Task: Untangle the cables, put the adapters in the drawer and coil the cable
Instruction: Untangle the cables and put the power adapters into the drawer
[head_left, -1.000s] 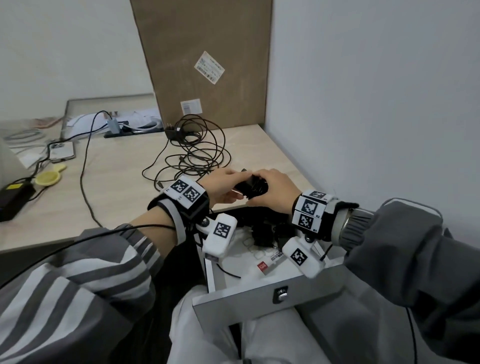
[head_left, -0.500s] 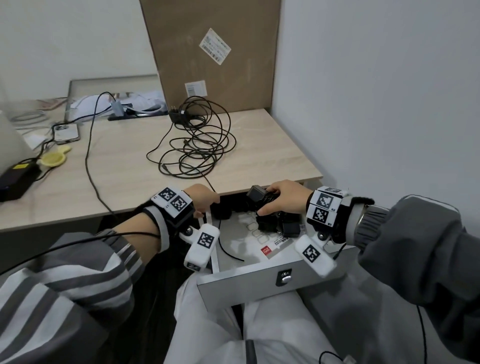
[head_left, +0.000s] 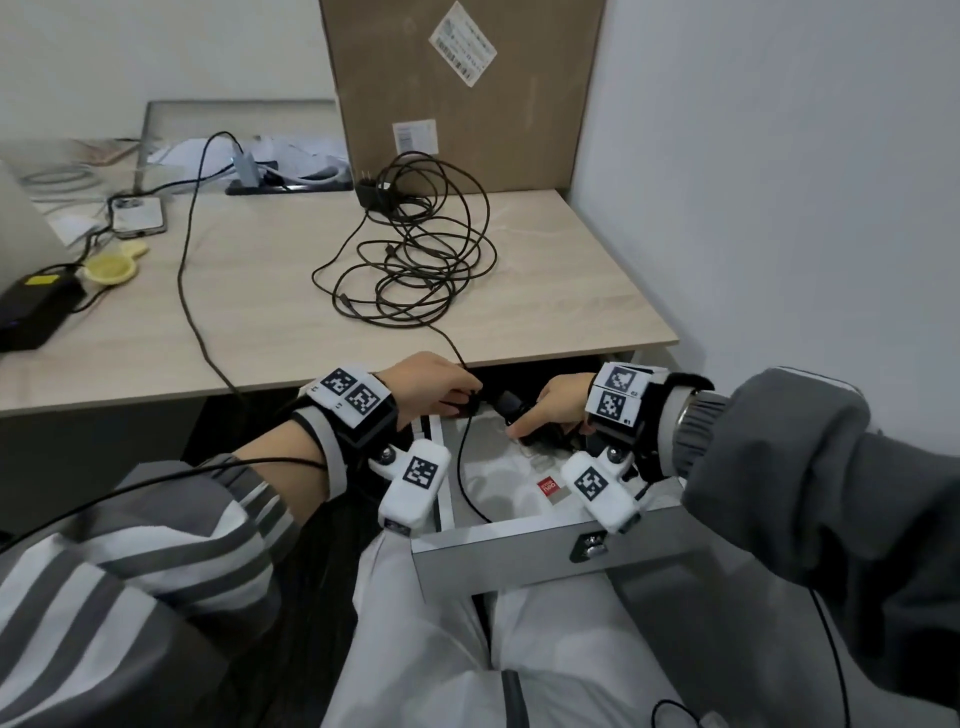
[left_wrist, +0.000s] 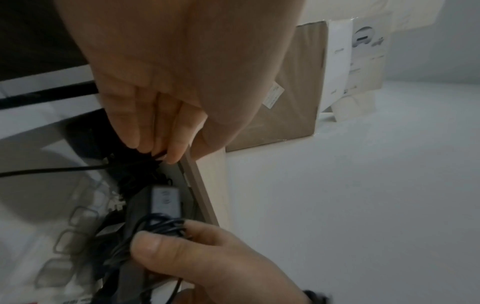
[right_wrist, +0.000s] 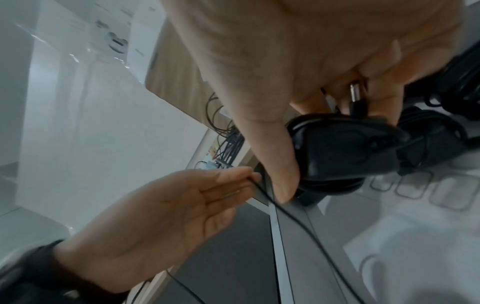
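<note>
While over drawer, adapter in grip

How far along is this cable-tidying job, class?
Done: the drawer is open, with black adapters at its back. In hand: the right hand holds a cable-wrapped adapter over the drawer; the left hand pinches a thin cable. Left: the tangled cable pile on the desk, uncoiled.

Pale wood-grain desk, matt grey metal drawer, matt black plastic adapter.
</note>
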